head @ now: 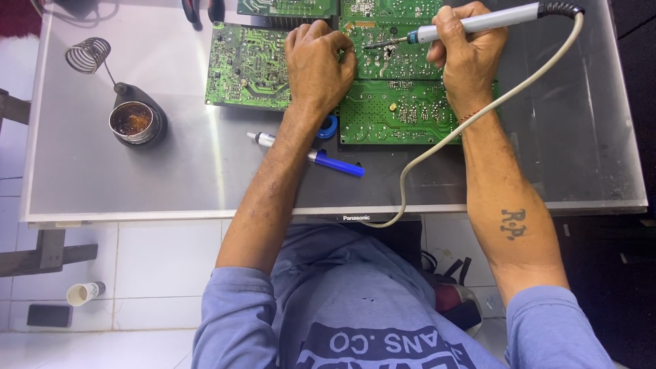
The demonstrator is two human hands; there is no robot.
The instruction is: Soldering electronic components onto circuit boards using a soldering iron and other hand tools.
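Your right hand (467,58) grips the iron (478,22), tip on the far board (400,61). Your left hand (316,65), curled, presses the board (247,65) beside it, hiding whatever it pinches. Your left forearm partly covers the blue pen (321,157).

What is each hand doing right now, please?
Left hand: fingers curled, resting on the green board; whether it holds anything cannot be told.
Right hand: closed on the soldering iron.
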